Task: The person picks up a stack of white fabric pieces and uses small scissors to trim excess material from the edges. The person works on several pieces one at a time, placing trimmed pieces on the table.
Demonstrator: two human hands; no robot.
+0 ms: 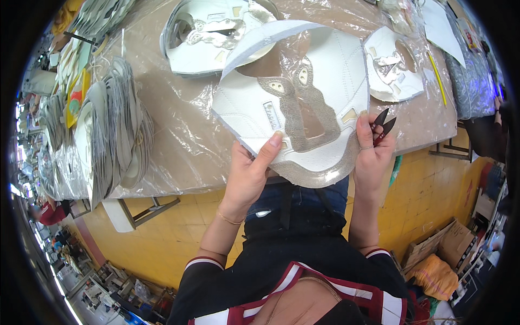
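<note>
White-and-gold pc. [292, 119] between L hand [248, 168] & R hand [374, 153]

From where I stand, the pc. is lifted over the near edge of the desk [176, 149], approx. mid-way along, its rounded end towards the person. L hand is pinching its lower left border, w/ the thumb flat on top. R hand pinches the right border w/ the finger ends &, at the same time, keeps dark snips w/ red handles [388, 125], whose blades are apart and point away from the pc.

By the far edge of the desk lies a stack of similar pcs. [189, 57]. To the right of it, towards the far right corner, is one more white pc. [405, 81], w/ a yellow pencil [436, 78] near the right edge. Along the left edge there are bundles of pale cut parts [111, 130]. Below, the floor [181, 230] is yellow.
</note>
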